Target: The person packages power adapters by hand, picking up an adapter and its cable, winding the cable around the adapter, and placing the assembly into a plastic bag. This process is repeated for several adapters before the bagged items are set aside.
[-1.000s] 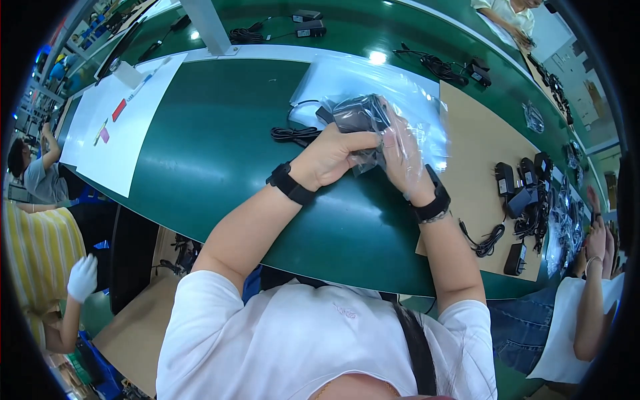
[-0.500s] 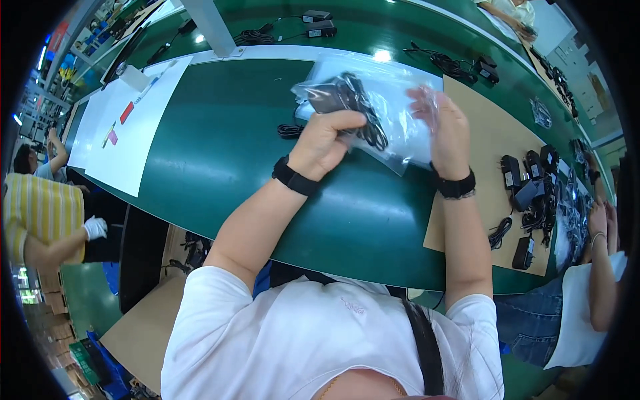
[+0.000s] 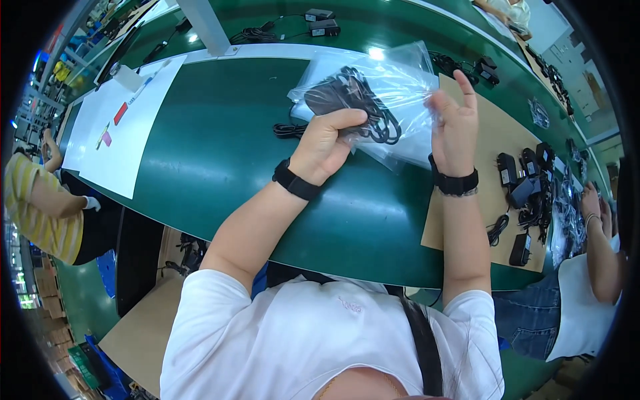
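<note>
While the left hand (image 3: 331,141) clutches the clear bag (image 3: 387,90), the right hand (image 3: 455,130) touches it.

**Green bench and its load**

A long green worktable (image 3: 200,153) carries white paper sheets (image 3: 127,127) at the left, a small coiled black cable (image 3: 290,130) near the middle, and a brown cardboard sheet (image 3: 497,143) at the right. Black power adapters (image 3: 523,183) with cords lie on the cardboard; more adapters (image 3: 320,21) sit at the far edge
</note>
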Demonstrator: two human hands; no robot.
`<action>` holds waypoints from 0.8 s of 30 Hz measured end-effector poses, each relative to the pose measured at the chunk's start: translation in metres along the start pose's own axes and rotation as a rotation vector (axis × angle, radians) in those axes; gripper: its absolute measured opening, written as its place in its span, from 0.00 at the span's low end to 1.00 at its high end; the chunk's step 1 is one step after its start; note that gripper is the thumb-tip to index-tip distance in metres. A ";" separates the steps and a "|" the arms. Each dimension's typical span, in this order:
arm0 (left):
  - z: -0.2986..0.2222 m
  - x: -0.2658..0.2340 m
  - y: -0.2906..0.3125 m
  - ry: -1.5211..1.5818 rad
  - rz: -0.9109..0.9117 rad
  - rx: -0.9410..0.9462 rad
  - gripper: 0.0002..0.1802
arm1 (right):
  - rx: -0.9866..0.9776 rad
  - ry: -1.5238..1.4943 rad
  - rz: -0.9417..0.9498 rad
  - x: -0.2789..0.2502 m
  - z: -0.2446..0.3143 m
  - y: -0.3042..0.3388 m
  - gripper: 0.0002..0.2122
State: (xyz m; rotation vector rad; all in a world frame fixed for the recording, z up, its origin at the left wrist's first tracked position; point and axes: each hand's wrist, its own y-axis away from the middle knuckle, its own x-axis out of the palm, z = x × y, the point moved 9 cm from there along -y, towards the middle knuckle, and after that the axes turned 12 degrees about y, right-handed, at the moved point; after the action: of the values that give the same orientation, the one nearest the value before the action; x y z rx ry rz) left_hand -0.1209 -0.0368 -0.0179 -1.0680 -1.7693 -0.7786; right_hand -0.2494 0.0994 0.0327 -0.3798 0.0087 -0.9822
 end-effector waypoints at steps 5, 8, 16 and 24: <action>-0.014 -0.007 -0.006 0.037 -0.007 0.060 0.13 | 0.115 -0.097 0.279 0.039 -0.008 0.018 0.37; 0.003 0.011 0.003 -0.079 0.075 0.046 0.14 | 0.360 -0.231 0.495 0.081 -0.041 0.052 0.32; 0.004 0.019 0.002 -0.393 0.145 0.067 0.21 | 0.400 -0.244 0.251 0.065 -0.029 0.039 0.16; -0.029 0.038 0.011 -0.728 0.092 0.235 0.17 | -0.280 0.579 0.397 0.064 0.007 0.043 0.12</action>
State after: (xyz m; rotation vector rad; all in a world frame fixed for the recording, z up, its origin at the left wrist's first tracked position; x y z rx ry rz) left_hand -0.1085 -0.0441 0.0288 -1.3583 -2.3140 -0.0998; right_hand -0.1779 0.0712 0.0361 -0.3211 0.7276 -0.6669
